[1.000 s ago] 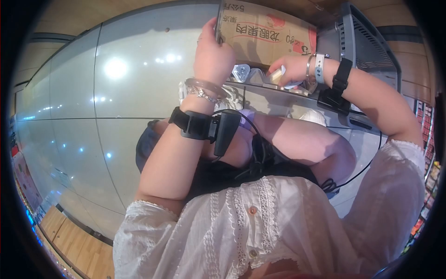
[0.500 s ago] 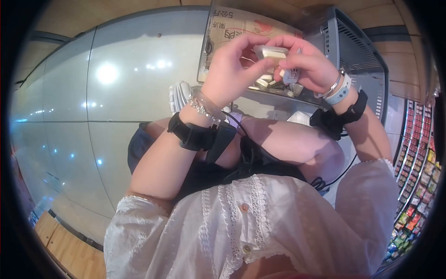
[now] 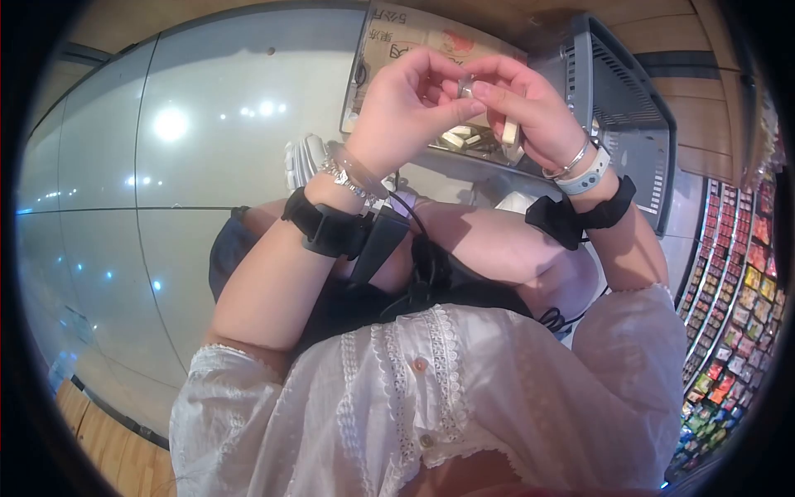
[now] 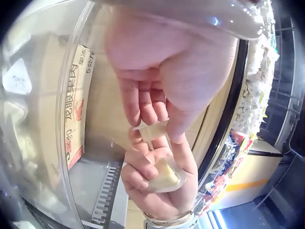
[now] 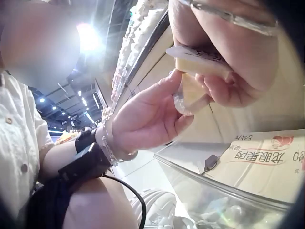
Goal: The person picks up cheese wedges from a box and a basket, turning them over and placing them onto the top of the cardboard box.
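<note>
Both hands meet over a clear-walled bin. My left hand point(image 3: 402, 112) pinches a small triangular jelly cup point(image 4: 153, 131), clear with pale yellow filling, between thumb and fingers. Right fingertips touch that same cup from the other side. Against the palm of my right hand point(image 3: 534, 112), curled fingers hold a second pale yellow jelly cup point(image 4: 166, 177). Its white lid point(image 5: 205, 53) carries dark print in the right wrist view. Below the hands, several more cups point(image 3: 464, 137) lie in the bin, partly hidden by the hands.
A cardboard box point(image 3: 389, 51) with red and black writing lies behind the hands. To its right stands a grey slotted plastic basket point(image 3: 617, 99). Shelves of colourful packets point(image 3: 729, 331) line the far right. Pale floor tiles point(image 3: 91, 166) extend to the left.
My right hand has come up from the cups in the bin, and my left hand has left the bin's side to join it. Since half a second ago, the pinched cup has been turned between the hands.
</note>
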Available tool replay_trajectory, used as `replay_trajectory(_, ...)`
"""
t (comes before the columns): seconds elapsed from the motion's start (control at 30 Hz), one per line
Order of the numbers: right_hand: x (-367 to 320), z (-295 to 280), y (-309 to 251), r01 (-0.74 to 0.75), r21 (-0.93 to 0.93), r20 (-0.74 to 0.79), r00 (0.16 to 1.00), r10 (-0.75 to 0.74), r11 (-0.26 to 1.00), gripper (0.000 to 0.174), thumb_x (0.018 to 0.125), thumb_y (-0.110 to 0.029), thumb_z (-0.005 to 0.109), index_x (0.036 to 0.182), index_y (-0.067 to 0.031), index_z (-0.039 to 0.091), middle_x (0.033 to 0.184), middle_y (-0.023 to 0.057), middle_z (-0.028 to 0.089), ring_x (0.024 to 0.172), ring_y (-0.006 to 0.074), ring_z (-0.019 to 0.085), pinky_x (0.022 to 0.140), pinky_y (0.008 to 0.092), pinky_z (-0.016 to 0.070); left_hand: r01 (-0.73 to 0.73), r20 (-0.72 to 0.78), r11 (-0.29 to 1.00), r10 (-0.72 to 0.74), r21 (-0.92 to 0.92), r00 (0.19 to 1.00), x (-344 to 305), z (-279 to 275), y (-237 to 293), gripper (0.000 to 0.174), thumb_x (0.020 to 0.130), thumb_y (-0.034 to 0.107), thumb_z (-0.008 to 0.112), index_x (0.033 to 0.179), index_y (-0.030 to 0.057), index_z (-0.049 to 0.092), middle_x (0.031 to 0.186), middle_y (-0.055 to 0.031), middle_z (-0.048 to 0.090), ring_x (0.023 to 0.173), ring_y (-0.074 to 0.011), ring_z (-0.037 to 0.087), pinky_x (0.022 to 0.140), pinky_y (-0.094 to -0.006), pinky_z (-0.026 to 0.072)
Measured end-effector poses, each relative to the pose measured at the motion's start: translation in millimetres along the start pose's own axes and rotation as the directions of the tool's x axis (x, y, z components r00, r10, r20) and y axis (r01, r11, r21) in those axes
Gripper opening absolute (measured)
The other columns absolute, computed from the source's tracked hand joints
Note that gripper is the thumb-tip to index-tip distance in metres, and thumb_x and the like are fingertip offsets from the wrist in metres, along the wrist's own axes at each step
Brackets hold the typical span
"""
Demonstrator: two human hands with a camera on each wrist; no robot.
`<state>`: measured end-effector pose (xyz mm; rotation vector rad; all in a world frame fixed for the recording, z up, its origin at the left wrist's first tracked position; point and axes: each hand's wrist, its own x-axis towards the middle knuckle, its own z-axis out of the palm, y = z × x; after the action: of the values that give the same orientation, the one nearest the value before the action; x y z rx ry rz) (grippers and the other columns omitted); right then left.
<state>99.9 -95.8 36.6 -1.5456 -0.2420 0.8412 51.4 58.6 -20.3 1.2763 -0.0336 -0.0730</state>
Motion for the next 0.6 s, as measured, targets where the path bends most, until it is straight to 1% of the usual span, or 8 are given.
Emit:
replay_trajectory(0.23, -11.2, -9.9, -6.2, -0.071, 0.000, 0.054, 0.996, 0.071, 0.997, 0.023, 0.082, -0.020, 0.056, 0.096, -0.0030, 0.053, 0.082, 0.0013, 0.056, 0.073, 0.0038, 0.049, 0.062, 0.0174, 0.0395, -0.002, 0.129, 0.999, 0.007, -0.035, 0.992, -0.9, 0.2, 5.1, 0.024, 0.075, 0.005, 0.064, 0.096, 0.0016, 0.052, 0.084, -0.0018, 0.057, 0.077, -0.0079, 0.054, 0.069, -0.0200, 0.0447)
replay_trajectory(0.3, -18.6, -18.2, -20.5, -0.063, -0.225, 0.000, 0.998, 0.065, 0.972, 0.021, 0.080, -0.020, 0.057, 0.092, -0.0040, 0.053, 0.077, 0.0000, 0.055, 0.074, 0.0053, 0.051, 0.062, 0.0201, 0.0407, -0.004, 0.105, 0.999, 0.010, -0.054, 0.994, -1.9, 2.0, 6.4, 0.021, 0.078, 0.007, 0.061, 0.096, 0.0010, 0.052, 0.084, -0.0014, 0.057, 0.077, -0.0081, 0.054, 0.068, -0.0205, 0.0443)
replay_trajectory(0.37, -32.1, -35.9, -45.4, -0.036, -0.755, -0.183, 0.970, -0.158, 0.654, 0.022, 0.078, -0.022, 0.057, 0.092, -0.0050, 0.054, 0.072, 0.0010, 0.055, 0.067, 0.0076, 0.051, 0.058, 0.0226, 0.0410, -0.008, 0.071, 0.997, 0.013, -0.075, 0.997, -1.9, -1.9, 2.6, 0.018, 0.080, 0.009, 0.058, 0.096, 0.0004, 0.053, 0.083, -0.0009, 0.057, 0.076, -0.0082, 0.054, 0.067, -0.0210, 0.0440)
replay_trajectory(0.43, -44.0, -80.0, -48.4, -0.274, -0.930, -0.357, 0.834, -0.420, 0.246, 0.030, 0.077, -0.031, 0.057, 0.091, -0.0048, 0.054, 0.074, 0.0053, 0.058, 0.066, 0.0165, 0.056, 0.063, 0.0274, 0.0431, 0.053, 0.046, 0.894, -0.082, 0.445, 0.996, -2.7, -13.1, -2.5, 0.016, 0.083, 0.012, 0.053, 0.094, 0.0008, 0.055, 0.077, -0.0014, 0.058, 0.073, -0.0076, 0.054, 0.064, -0.0226, 0.0437)
replay_trajectory(0.47, -50.7, -91.8, -51.6, -0.446, -0.893, -0.433, 0.814, -0.386, 0.063, 0.036, 0.076, -0.037, 0.056, 0.092, -0.0047, 0.054, 0.077, 0.0076, 0.059, 0.069, 0.0209, 0.057, 0.066, 0.0301, 0.0434, 0.060, 0.066, 0.733, -0.142, 0.678, 0.988, -8.9, -12.1, 11.8, 0.015, 0.082, 0.012, 0.050, 0.090, 0.0020, 0.058, 0.074, -0.0076, 0.060, 0.069, -0.0152, 0.058, 0.064, -0.0274, 0.0444)
replay_trajectory(0.5, -55.9, -102.0, -53.2, -0.584, -0.801, -0.508, 0.779, -0.367, -0.130, 0.041, 0.076, -0.042, 0.055, 0.093, -0.0046, 0.055, 0.081, 0.0100, 0.060, 0.072, 0.0253, 0.058, 0.069, 0.0327, 0.0437, 0.063, 0.066, 0.733, -0.146, 0.677, 0.987, -14.5, -14.5, 9.7, 0.015, 0.082, 0.012, 0.050, 0.090, 0.0020, 0.058, 0.074, -0.0076, 0.060, 0.069, -0.0152, 0.058, 0.064, -0.0274, 0.0444)
replay_trajectory(0.57, -61.0, -127.6, -43.5, -0.617, -0.749, -0.573, 0.786, -0.232, -0.241, 0.045, 0.075, -0.045, 0.054, 0.096, -0.0054, 0.055, 0.087, 0.0112, 0.060, 0.077, 0.0276, 0.058, 0.072, 0.0341, 0.0434, -0.030, 0.146, 0.412, -0.253, 0.911, 0.956, -23.1, -20.8, 3.4, 0.017, 0.079, 0.013, 0.049, 0.086, 0.0025, 0.059, 0.075, -0.0150, 0.059, 0.071, -0.0272, 0.058, 0.066, -0.0337, 0.0450)
replay_trajectory(0.6, -61.9, -135.7, -36.8, -0.624, -0.695, -0.636, 0.765, -0.100, -0.356, 0.048, 0.074, -0.048, 0.054, 0.099, -0.0062, 0.055, 0.093, 0.0123, 0.060, 0.082, 0.0299, 0.057, 0.074, 0.0355, 0.0430, -0.071, 0.182, 0.419, -0.233, 0.905, 0.955, -25.1, -21.6, 3.1, 0.018, 0.078, 0.013, 0.048, 0.083, 0.0011, 0.060, 0.078, -0.0178, 0.058, 0.073, -0.0339, 0.055, 0.066, -0.0372, 0.0445)
